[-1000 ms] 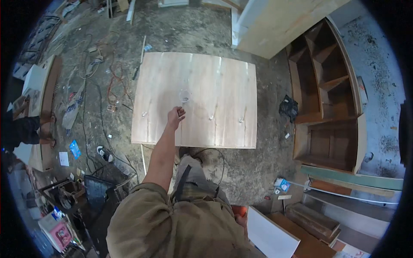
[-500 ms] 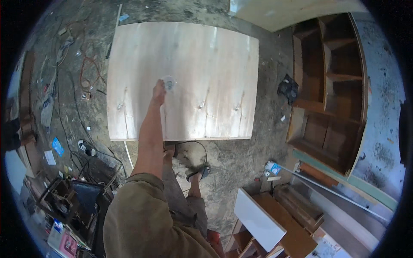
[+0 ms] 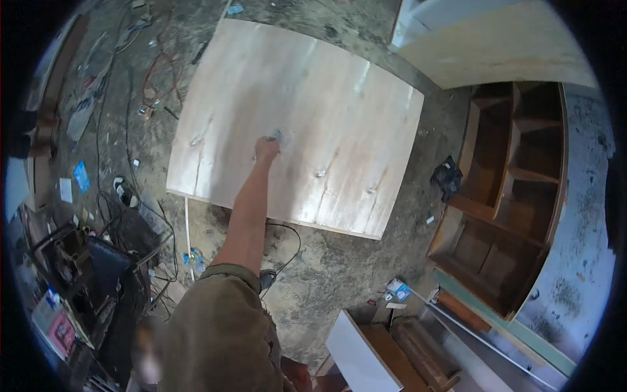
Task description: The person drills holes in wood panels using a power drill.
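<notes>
My left hand (image 3: 266, 149) is closed round the edge of a clear, round, plastic-looking thing (image 3: 281, 138), whose kind I cannot make out. Both are over the middle of a large pale wooden board (image 3: 353, 130) with dark knots and streaks. The clear thing seems to rest on or just above the surface; I cannot tell which. My bare left forearm reaches across the board's near edge from a rolled olive sleeve. My right hand does not show. A dark shoe (image 3: 267, 279) and a black cord (image 3: 298, 245) are below the near edge.
An open brown wooden shelf unit (image 3: 486, 210) lies at the right, with a crumpled black bag (image 3: 447, 177) beside it. Another panel (image 3: 496, 59) is at the far right. A white-topped piece (image 3: 359, 353) stands at the near right. Cords, litter and dark furniture (image 3: 108, 258) crowd the left.
My view has turned and shifted, so the board appears tilted and the shelf unit lower. My left hand still grips the clear thing near the board's middle.
</notes>
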`<state>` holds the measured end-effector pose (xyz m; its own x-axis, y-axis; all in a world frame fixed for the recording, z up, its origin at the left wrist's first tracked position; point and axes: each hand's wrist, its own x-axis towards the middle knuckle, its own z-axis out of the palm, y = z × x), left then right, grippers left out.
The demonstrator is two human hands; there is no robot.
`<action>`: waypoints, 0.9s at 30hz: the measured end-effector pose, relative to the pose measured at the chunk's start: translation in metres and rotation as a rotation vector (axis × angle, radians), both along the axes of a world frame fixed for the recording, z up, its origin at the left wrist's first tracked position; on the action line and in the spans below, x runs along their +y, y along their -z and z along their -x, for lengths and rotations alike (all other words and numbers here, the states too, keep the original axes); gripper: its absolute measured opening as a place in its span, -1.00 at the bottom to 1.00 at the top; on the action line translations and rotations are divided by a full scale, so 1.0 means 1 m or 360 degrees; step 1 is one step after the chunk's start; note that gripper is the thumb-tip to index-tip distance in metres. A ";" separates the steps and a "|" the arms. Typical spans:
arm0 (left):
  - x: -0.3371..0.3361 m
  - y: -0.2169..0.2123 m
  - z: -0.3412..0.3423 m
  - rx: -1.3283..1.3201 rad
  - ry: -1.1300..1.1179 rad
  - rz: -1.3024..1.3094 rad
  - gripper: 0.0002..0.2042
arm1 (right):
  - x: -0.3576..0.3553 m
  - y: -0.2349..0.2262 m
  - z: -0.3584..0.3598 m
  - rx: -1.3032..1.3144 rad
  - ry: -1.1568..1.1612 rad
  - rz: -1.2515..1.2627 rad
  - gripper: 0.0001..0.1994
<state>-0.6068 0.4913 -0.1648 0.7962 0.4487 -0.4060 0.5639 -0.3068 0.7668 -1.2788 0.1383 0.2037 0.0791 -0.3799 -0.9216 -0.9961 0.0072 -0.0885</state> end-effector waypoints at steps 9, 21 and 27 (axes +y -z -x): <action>0.033 -0.158 0.203 0.0259 -0.0001 0.0256 -0.71 | -0.010 -0.005 -0.058 -0.0509 -0.0053 -0.0279 -0.74; 0.245 -0.428 0.591 0.0098 -0.0485 -0.0454 -0.70 | -0.035 0.068 -0.071 -0.0287 -0.1352 -0.0595 -0.65; 0.293 -0.561 0.685 -0.0288 -0.0849 -0.0686 -0.68 | 0.031 0.071 -0.112 -0.0365 -0.1591 -0.0574 -0.69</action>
